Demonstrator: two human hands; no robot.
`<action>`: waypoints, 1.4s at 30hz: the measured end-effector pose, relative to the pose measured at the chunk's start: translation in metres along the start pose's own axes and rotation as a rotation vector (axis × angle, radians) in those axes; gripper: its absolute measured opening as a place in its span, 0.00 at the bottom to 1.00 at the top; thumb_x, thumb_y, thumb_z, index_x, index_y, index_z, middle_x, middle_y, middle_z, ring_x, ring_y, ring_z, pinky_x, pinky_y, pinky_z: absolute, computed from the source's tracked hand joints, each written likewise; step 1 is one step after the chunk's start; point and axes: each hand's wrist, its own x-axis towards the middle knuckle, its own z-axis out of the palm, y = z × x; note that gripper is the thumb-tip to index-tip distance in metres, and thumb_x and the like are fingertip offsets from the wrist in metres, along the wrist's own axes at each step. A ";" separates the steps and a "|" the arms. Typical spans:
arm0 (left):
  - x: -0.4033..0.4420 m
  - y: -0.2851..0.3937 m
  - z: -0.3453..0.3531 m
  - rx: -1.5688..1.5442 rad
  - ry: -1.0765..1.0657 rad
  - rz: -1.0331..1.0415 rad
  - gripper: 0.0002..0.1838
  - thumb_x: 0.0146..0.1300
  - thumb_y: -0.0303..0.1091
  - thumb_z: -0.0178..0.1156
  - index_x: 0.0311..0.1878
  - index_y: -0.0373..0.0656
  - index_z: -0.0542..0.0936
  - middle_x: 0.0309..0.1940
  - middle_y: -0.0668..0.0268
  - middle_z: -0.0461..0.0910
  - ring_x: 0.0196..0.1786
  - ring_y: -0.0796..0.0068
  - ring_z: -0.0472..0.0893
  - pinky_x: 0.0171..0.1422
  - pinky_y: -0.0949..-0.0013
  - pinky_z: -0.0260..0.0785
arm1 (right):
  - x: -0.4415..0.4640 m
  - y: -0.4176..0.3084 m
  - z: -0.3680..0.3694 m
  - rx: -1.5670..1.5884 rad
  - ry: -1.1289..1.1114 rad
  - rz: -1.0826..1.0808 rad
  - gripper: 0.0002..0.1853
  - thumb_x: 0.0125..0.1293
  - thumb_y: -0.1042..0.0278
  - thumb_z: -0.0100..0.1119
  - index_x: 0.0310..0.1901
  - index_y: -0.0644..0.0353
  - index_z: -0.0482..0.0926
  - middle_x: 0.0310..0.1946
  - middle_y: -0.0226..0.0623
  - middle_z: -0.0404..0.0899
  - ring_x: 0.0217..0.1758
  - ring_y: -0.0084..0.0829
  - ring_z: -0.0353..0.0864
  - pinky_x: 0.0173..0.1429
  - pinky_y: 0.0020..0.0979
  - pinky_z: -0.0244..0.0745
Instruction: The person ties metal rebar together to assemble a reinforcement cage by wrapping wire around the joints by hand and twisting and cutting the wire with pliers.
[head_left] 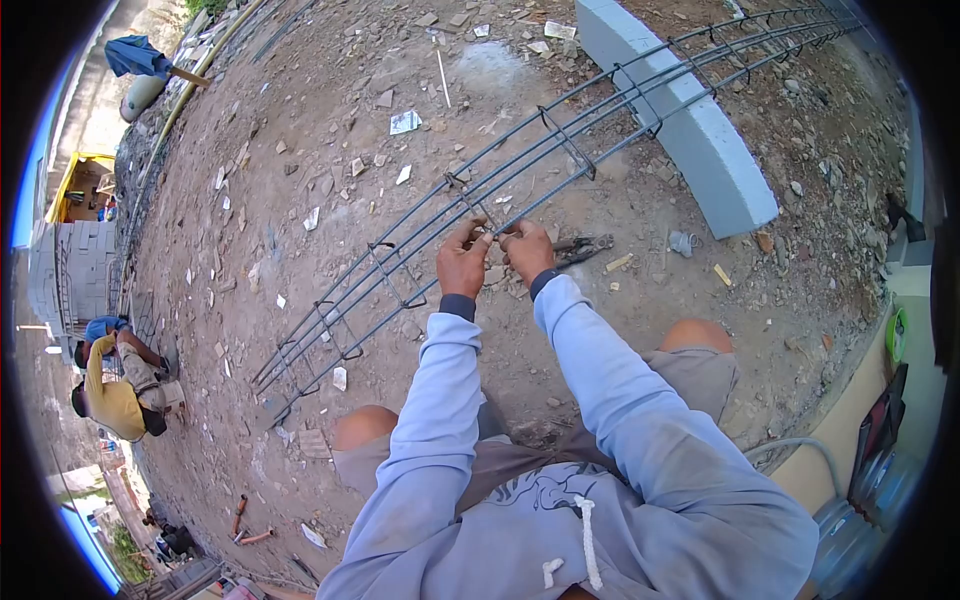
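A long cage of steel bars with square stirrups runs diagonally from the lower left to the upper right. My left hand is at its near bars, fingers pinched together beside a stirrup. Close against it, my right hand has its fingers closed at the same joint; what either hand holds is too small to make out. Dark pliers-like tools lie on the ground just right of my right hand.
Under the cage's upper part lies a pale grey block. A person in a yellow top sits at the far left. Rubble and tile shards dot the ground. At the right edge are a green roll and clear bottles.
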 end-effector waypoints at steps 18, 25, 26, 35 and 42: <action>0.014 -0.014 -0.011 -0.225 -0.131 -0.068 0.12 0.58 0.25 0.61 0.45 0.33 0.80 0.36 0.63 0.82 0.36 0.77 0.79 0.44 0.75 0.72 | -0.019 -0.019 0.002 -0.499 0.037 -0.181 0.21 0.59 0.52 0.60 0.28 0.67 0.80 0.26 0.53 0.80 0.35 0.51 0.80 0.40 0.43 0.73; 0.016 -0.014 -0.026 -0.308 -0.312 -0.067 0.14 0.60 0.26 0.52 0.48 0.33 0.80 0.43 0.59 0.81 0.45 0.72 0.79 0.53 0.72 0.70 | -0.027 -0.027 0.005 -0.567 0.072 -0.174 0.16 0.57 0.57 0.61 0.30 0.65 0.82 0.31 0.54 0.80 0.39 0.51 0.80 0.43 0.44 0.73; 0.018 -0.015 -0.031 -0.303 -0.351 -0.068 0.15 0.60 0.28 0.51 0.48 0.33 0.80 0.43 0.60 0.81 0.45 0.72 0.79 0.54 0.72 0.69 | -0.029 -0.029 0.005 -0.575 0.069 -0.165 0.16 0.57 0.57 0.61 0.30 0.65 0.82 0.31 0.54 0.80 0.39 0.51 0.80 0.43 0.44 0.73; 0.026 0.008 -0.036 -0.220 -0.422 -0.237 0.17 0.63 0.46 0.56 0.38 0.40 0.82 0.34 0.67 0.81 0.36 0.79 0.76 0.39 0.74 0.68 | -0.022 -0.031 0.004 -0.626 0.043 -0.090 0.16 0.54 0.57 0.60 0.31 0.67 0.80 0.35 0.56 0.80 0.43 0.52 0.79 0.48 0.45 0.73; 0.025 0.011 -0.037 -0.174 -0.524 -0.177 0.13 0.59 0.43 0.63 0.37 0.43 0.79 0.33 0.72 0.79 0.34 0.82 0.74 0.39 0.75 0.67 | -0.016 -0.032 0.003 -0.581 -0.018 -0.086 0.17 0.52 0.58 0.61 0.30 0.68 0.81 0.35 0.58 0.79 0.42 0.53 0.79 0.48 0.45 0.73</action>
